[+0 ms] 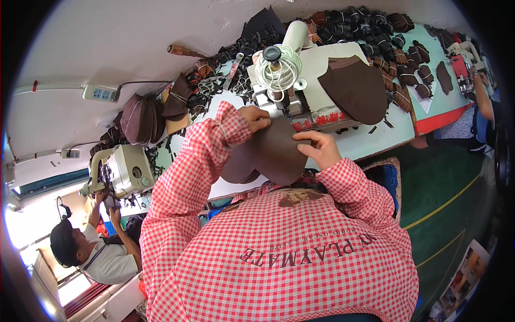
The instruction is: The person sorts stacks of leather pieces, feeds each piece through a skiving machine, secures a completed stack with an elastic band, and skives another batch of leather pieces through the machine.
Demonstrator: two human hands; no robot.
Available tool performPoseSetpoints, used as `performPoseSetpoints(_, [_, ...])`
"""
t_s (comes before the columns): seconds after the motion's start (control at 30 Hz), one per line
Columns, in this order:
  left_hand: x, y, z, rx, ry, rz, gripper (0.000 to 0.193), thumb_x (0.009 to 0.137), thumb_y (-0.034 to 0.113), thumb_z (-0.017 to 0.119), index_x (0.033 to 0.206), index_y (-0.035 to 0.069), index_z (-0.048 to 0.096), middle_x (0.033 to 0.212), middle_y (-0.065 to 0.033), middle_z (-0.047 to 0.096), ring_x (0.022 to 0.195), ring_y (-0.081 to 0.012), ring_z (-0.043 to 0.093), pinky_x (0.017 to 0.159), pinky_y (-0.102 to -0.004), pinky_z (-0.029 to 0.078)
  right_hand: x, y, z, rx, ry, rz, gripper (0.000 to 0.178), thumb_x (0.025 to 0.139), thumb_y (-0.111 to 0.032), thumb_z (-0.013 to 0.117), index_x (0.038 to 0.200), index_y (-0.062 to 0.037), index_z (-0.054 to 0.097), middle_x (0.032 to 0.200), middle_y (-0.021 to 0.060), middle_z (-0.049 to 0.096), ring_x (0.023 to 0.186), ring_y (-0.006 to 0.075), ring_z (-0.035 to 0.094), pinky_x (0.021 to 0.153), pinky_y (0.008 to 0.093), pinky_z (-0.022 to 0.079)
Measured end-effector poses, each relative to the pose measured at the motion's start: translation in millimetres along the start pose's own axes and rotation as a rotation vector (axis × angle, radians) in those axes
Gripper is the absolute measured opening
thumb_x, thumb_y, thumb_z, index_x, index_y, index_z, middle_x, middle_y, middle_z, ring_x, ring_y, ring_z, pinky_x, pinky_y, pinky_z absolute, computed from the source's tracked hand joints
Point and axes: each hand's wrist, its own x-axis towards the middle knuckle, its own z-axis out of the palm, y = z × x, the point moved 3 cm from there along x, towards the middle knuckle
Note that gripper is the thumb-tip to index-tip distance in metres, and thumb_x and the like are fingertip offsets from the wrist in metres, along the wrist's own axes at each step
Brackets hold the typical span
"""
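Note:
A dark brown leather piece [281,153] with rounded edges lies in front of the sewing-type machine [292,102], its far end up against the working head. My left hand [255,118] is closed on its far left edge, fingers curled close to the machine. With thumb and fingers, my right hand [321,150] pinches the right edge. Below the piece, partly covered by it, a stack of similar brown pieces [237,167] rests at the table's near edge. More cut brown pieces [357,91] are piled on top of the machine, to the right.
Black scraps [209,83] litter the table behind the machine. Tied bundles of leather strips [365,24] fill the far right. At left, stacked brown pieces [140,121] stand near another machine [129,172], where a co-worker [96,247] sits. Another person's arm [483,96] shows at far right.

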Motion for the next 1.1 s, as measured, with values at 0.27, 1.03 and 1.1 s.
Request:
performPoseSetpoints(0.27, [10,-10,4,-0.015,0.042,-0.063,0.03,0.085,0.027,0.052,0.095,0.001,0.061,0.078,-0.0126,0.063,0.073,-0.0212,0.061,0.068,-0.0327,0.046,-3,11,10,0.016,0.058,0.018,0.029,0.078,0.001,0.056,0.107,0.0031,0.059,0.098,0.0099,0.063,0.084,0.0134,0.06,0.075,0.0239,0.049])
performPoseSetpoints(1.03, [-40,-61,-7,0.674,-0.191,-0.57,0.045,0.081,0.036,0.056,0.11,0.002,0.051,0.101,-0.0206,0.06,0.095,-0.0336,0.058,0.081,-0.0419,0.046,-44,-144,-99,-1.155,0.877,-0.865,0.02,0.076,-0.001,0.057,0.094,-0.0048,0.063,0.091,0.0098,0.063,0.083,0.0238,0.058,0.074,0.0322,0.046])
performPoseSetpoints(1.1, [-46,-59,2,0.64,-0.175,-0.586,0.045,0.08,0.034,0.058,0.111,0.003,0.05,0.103,-0.0201,0.059,0.095,-0.0341,0.058,0.081,-0.0419,0.046,-9,-98,-103,-1.318,0.677,-0.709,0.017,0.071,-0.004,0.059,0.086,-0.0073,0.063,0.086,0.0071,0.062,0.08,0.0265,0.056,0.071,0.0358,0.046])
